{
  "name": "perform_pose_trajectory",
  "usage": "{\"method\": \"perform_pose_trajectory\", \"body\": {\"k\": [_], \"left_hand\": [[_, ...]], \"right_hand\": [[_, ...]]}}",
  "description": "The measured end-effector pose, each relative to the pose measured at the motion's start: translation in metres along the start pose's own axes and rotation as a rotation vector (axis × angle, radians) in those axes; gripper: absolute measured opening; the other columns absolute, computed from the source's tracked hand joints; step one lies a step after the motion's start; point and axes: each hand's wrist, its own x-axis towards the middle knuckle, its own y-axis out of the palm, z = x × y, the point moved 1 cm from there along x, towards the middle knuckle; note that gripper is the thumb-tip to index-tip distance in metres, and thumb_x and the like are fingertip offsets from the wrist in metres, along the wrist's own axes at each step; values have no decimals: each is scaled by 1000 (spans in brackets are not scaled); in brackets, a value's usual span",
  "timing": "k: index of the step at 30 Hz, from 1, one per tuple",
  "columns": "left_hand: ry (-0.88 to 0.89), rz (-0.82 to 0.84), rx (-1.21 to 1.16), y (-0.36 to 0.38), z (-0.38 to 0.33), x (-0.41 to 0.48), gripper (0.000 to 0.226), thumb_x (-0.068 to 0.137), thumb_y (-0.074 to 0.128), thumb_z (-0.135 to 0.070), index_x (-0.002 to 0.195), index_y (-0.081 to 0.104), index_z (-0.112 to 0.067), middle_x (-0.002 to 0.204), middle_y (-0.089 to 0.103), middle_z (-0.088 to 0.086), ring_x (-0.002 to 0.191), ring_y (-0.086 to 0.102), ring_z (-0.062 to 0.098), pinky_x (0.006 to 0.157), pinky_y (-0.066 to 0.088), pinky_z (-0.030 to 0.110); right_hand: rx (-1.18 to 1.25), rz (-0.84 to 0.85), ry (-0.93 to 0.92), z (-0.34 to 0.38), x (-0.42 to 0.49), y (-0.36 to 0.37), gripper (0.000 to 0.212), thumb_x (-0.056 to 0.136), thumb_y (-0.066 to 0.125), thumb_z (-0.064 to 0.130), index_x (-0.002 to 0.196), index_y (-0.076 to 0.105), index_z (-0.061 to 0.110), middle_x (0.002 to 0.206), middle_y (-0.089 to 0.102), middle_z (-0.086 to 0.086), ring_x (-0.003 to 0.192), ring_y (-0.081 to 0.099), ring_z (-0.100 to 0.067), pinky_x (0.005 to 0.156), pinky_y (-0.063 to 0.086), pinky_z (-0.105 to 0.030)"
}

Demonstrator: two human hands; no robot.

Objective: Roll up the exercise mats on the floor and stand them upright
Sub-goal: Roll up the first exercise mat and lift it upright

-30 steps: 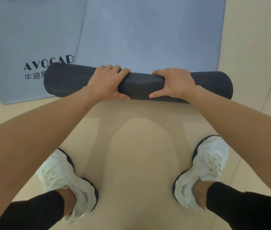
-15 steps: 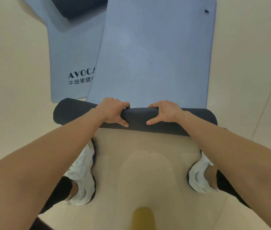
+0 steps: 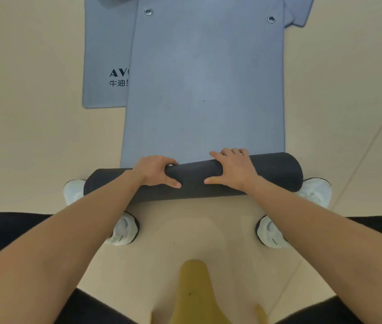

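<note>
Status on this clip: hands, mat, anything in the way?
Left hand, right hand both grip the roll. Mat part rolled, rest flat. Second mat underneath, far left.

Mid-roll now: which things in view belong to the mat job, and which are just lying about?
Job: dark roll, gripped by left hand and right hand; flat mat section ahead of it; lettered mat underneath.
Not the job: white shoes, worn; floor.

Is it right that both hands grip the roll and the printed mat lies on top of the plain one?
No. The head view shows the left hand and right hand gripping the roll, but the printed mat lies under the plain mat, its lettering partly covered.
</note>
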Motion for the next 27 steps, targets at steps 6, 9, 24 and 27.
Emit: {"method": "perform_pose_trajectory", "body": {"k": [6, 9, 24, 27], "left_hand": [[-45, -178, 159, -6, 12, 11, 89, 77, 50, -88, 150, 43, -39, 140, 61, -5, 125, 57, 25, 94, 47, 41], [-121, -279, 198, -11, 11, 19, 86, 81, 45, -88, 150, 44, -36, 148, 55, -2, 132, 51, 29, 105, 39, 46], [-101, -482, 323, 26, -4, 26, 107, 80, 50, -82, 162, 18, -21, 169, 18, 8, 157, 14, 31, 126, 10, 53], [-92, -508, 330, 19, 3, 43, 109, 82, 45, -86, 163, 16, -19, 169, 19, 10, 156, 15, 31, 126, 9, 55]], "right_hand": [[-144, -234, -143, 17, -27, 39, 92, 88, 41, 81, 159, 31, 24, 162, 35, -15, 148, 30, -43, 120, 21, -63], [-273, -32, -81, 15, -12, 43, 111, 80, 28, 93, 162, -10, 28, 171, -9, -14, 155, -10, -44, 120, -1, -69], [15, 182, -59, -36, 126, -43, 103, 69, 39, 100, 155, 30, 43, 154, 45, 1, 139, 38, -32, 118, 13, -60], [-11, -9, 37, -32, 115, -44, 96, 76, 32, 96, 154, 34, 40, 158, 40, 0, 143, 35, -32, 120, 10, -62]]}}
